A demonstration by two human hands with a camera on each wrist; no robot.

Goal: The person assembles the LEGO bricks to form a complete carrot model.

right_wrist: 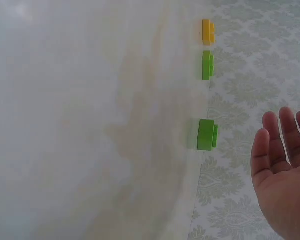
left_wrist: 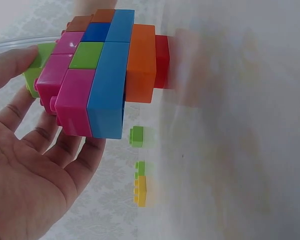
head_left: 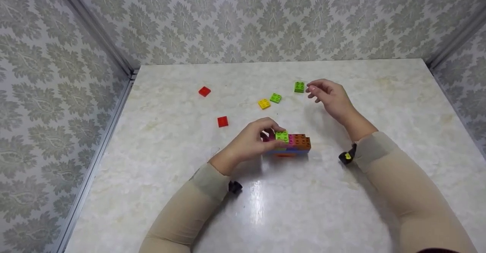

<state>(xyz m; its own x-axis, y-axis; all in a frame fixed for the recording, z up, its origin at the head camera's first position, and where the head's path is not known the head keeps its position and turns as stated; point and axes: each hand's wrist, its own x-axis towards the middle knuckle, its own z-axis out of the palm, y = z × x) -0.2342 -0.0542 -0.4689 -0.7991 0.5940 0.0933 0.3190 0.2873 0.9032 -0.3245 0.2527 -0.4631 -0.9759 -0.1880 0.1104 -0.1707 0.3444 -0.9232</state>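
A multicoloured stack of toy building bricks (left_wrist: pixel 107 90) stands on the table, with pink, blue, brown, orange and red bricks in it. At its top sits a light green brick (head_left: pixel 282 135). My left hand (head_left: pixel 252 141) pinches this green brick, thumb on the near side and fingers reaching behind the stack. My right hand (head_left: pixel 329 98) is raised over the table with loosely bent fingers and holds nothing. Just left of its fingertips stands a loose green brick (head_left: pixel 299 87), thicker than the others nearby.
A thin green brick (head_left: pixel 276 98) and a yellow brick (head_left: pixel 264 104) lie close together behind the stack. Two red bricks, a farther one (head_left: pixel 204 91) and a nearer one (head_left: pixel 223 121), lie to the left on the pale table (head_left: pixel 159 184). Patterned walls (head_left: pixel 258 21) bound the table.
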